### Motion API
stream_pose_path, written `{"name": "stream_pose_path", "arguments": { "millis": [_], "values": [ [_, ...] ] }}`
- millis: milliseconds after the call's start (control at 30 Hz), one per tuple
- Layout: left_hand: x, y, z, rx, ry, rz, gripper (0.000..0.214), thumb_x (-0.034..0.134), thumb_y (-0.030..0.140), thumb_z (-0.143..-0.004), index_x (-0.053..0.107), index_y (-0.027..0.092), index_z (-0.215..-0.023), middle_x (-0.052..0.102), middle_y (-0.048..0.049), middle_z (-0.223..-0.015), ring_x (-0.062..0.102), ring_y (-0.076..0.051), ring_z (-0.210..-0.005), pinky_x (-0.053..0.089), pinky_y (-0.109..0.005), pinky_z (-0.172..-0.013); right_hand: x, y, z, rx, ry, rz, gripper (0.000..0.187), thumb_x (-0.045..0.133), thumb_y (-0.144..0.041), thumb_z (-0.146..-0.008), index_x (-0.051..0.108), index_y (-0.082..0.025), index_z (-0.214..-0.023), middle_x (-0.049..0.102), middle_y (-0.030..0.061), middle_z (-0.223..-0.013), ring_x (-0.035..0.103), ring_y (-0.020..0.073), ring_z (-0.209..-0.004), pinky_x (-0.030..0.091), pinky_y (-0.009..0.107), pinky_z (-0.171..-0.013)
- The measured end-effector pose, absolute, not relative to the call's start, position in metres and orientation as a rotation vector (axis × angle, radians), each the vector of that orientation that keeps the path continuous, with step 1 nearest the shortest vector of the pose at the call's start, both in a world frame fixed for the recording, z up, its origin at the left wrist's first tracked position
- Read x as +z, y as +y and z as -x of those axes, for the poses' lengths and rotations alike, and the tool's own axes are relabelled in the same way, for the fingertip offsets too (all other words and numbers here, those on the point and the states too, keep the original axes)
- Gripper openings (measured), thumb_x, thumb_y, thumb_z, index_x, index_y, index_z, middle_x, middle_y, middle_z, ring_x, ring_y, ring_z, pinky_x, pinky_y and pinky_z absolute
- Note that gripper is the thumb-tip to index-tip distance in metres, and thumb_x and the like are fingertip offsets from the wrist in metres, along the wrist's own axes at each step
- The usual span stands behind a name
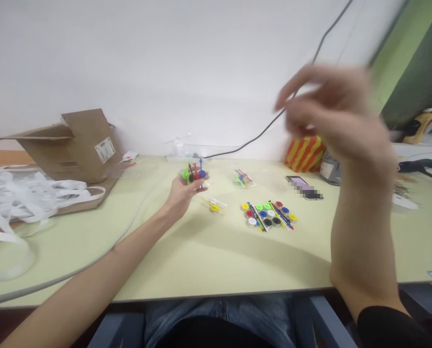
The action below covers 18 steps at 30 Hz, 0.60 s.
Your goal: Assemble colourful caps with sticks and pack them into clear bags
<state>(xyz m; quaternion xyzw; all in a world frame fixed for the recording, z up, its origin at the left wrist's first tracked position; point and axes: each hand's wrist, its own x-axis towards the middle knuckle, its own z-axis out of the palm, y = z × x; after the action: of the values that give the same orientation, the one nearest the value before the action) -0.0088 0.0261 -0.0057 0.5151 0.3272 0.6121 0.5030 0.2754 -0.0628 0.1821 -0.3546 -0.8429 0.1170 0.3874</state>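
My left hand (182, 194) is closed around several arrow spinners (196, 175), small plastic pieces with green, black, red and blue round hubs and upright arrows. It is over the left middle of the table. My right hand (341, 108) is raised high on the right, in front of the wall. Its fingers are bent and smeared by motion, so what they hold, if anything, does not show. Just right of my left hand lie a yellow and a white spinner (214, 208). Farther right are rows of coloured round discs and thin arrows (268, 216).
A clear bag of coloured plastic pieces (244, 178) lies toward the back. A phone (305, 187) and a red-and-yellow striped bag (303, 154) are at the right. On the left are an opened cardboard box (74, 150), white straps (31, 193) and a grey cable (93, 261).
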Motion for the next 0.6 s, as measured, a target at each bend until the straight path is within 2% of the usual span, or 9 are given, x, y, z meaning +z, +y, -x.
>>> {"name": "stream_pose_path", "arguments": {
  "millis": [33,167,333,400,467,533,600],
  "values": [
    [-0.006,0.027,0.009,1.490,0.804,-1.249,0.049,0.086,0.027,-0.067,0.068,0.017,-0.111,0.072,-0.0117,-0.114,0.066,-0.030,-0.113,0.057,-0.037,-0.081,0.180,-0.058,-0.261,0.300,-2.287,0.898,0.011,0.060,-0.031,-0.093,0.066,-0.022,-0.096,0.057,-0.0012,-0.063,0.051,0.0111,-0.058,0.039,0.025,-0.054],
    [-0.006,0.027,0.012,1.528,0.839,-1.280,0.047,0.087,0.030,-0.067,0.068,0.016,-0.108,0.073,-0.0114,-0.108,0.069,-0.029,-0.107,0.057,-0.034,-0.077,0.141,-0.012,-0.214,0.576,-2.863,1.195,0.020,0.063,-0.034,-0.087,0.071,-0.017,-0.092,0.072,0.0051,-0.078,0.062,0.0157,-0.067,0.042,0.027,-0.057],
    [-0.005,0.026,0.013,1.534,0.871,-1.298,0.042,0.086,0.032,-0.069,0.070,0.014,-0.103,0.073,-0.0113,-0.106,0.069,-0.028,-0.107,0.059,-0.032,-0.074,0.068,0.045,-0.174,0.603,-3.065,1.548,0.039,0.059,-0.049,-0.087,0.067,-0.014,-0.072,0.074,0.0113,-0.081,0.067,0.0211,-0.072,0.046,0.031,-0.063],
    [-0.006,0.026,0.013,1.526,0.886,-1.293,0.043,0.087,0.032,-0.067,0.069,0.015,-0.103,0.073,-0.0110,-0.107,0.069,-0.028,-0.105,0.060,-0.032,-0.070,0.051,0.056,-0.169,0.684,-3.086,1.566,0.035,0.059,-0.044,-0.086,0.066,-0.013,-0.071,0.074,0.0113,-0.081,0.067,0.0213,-0.072,0.047,0.031,-0.065],
    [-0.007,0.025,0.014,1.495,0.893,-1.309,0.043,0.087,0.031,-0.067,0.069,0.015,-0.102,0.072,-0.0109,-0.108,0.069,-0.029,-0.103,0.060,-0.030,-0.065,0.043,0.063,-0.171,0.734,-3.092,1.538,0.022,0.062,-0.034,-0.082,0.066,-0.014,-0.074,0.075,0.0098,-0.084,0.068,0.0202,-0.075,0.047,0.030,-0.067],
    [-0.007,0.025,0.014,1.445,0.886,-1.335,0.041,0.085,0.032,-0.068,0.069,0.015,-0.101,0.071,-0.0114,-0.109,0.069,-0.029,-0.101,0.060,-0.029,-0.061,0.043,0.068,-0.176,0.762,-3.086,1.510,0.012,0.061,-0.026,-0.080,0.065,-0.015,-0.081,0.075,0.0083,-0.088,0.068,0.0186,-0.077,0.048,0.028,-0.067],
    [-0.007,0.023,0.013,1.392,0.866,-1.353,0.041,0.085,0.031,-0.069,0.067,0.014,-0.102,0.070,-0.0121,-0.111,0.069,-0.029,-0.101,0.061,-0.029,-0.059,0.051,0.071,-0.185,0.786,-3.042,1.504,0.013,0.058,-0.023,-0.083,0.063,-0.015,-0.091,0.076,0.0077,-0.090,0.069,0.0173,-0.077,0.048,0.026,-0.066]
  ]
}}
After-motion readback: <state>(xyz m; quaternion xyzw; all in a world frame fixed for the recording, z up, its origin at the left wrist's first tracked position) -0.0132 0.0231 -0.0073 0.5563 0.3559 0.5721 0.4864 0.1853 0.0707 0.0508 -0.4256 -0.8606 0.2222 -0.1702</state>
